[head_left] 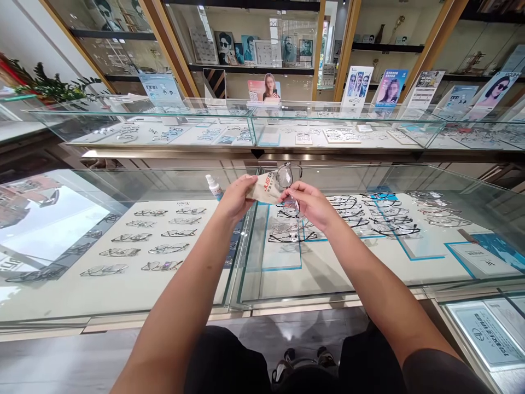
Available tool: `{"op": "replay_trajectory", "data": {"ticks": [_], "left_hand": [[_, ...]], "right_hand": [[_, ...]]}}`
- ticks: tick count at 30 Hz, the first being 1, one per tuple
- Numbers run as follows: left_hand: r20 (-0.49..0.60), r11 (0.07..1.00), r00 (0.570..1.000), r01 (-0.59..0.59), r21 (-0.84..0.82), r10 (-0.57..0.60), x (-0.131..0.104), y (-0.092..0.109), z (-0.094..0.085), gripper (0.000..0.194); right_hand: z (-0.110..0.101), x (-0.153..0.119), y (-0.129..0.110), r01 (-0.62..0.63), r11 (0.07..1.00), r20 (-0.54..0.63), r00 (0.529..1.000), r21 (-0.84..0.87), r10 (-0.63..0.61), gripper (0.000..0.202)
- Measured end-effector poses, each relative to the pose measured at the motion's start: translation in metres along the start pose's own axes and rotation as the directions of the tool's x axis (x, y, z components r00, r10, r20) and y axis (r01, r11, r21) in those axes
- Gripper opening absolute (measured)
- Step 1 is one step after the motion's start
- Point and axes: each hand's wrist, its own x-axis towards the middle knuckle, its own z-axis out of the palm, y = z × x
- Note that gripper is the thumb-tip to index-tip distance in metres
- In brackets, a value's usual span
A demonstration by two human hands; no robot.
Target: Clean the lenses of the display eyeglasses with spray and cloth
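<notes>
A pale cloth (pixel 264 187) with red and dark print is pinched in my left hand (pixel 238 197), above the glass counter. My right hand (pixel 308 201) has its thumb and fingers closed on a pair of dark-rimmed glasses (pixel 284 176), held upright on edge. One lens lies against the cloth's right side, and the other hangs below my right fingers. A white spray bottle (pixel 214 187) stands just left of my left hand.
Rows of glasses (pixel 169 248) lie in the left half of the counter case (pixel 241 257); several more pairs (pixel 394 221) lie in the right half. Behind runs a second glass showcase (pixel 252 131) with upright advertising cards (pixel 264 92). A framed sign (pixel 486 334) is at lower right.
</notes>
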Motion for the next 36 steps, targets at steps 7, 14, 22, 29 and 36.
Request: {"op": "replay_trajectory", "data": {"ticks": [7, 14, 22, 29, 36], "left_hand": [[0.078, 0.988, 0.987, -0.143, 0.059, 0.138, -0.016, -0.004, 0.024, 0.046], [0.188, 0.962, 0.956, -0.250, 0.112, 0.227, -0.020, -0.009, 0.026, 0.037], [0.154, 0.939, 0.945, -0.312, 0.148, 0.290, -0.019, -0.013, 0.028, 0.032], [0.130, 0.941, 0.940, -0.328, 0.086, 0.316, -0.017, -0.019, 0.028, 0.042], [0.167, 0.967, 0.956, -0.251, 0.045, 0.241, -0.019, -0.020, 0.030, 0.054]], "right_hand": [[0.001, 0.000, 0.005, -0.048, 0.998, -0.030, 0.998, -0.048, 0.046, 0.034], [0.001, 0.001, 0.007, -0.050, 0.998, -0.063, 0.997, -0.046, 0.047, 0.035], [0.000, 0.000, 0.008, -0.063, 0.994, -0.028, 0.998, -0.092, 0.060, 0.037], [-0.001, 0.001, 0.011, -0.054, 0.996, 0.037, 0.998, -0.070, 0.057, 0.042], [-0.002, 0.002, 0.012, -0.074, 0.997, 0.037, 0.996, -0.033, 0.075, 0.041]]}}
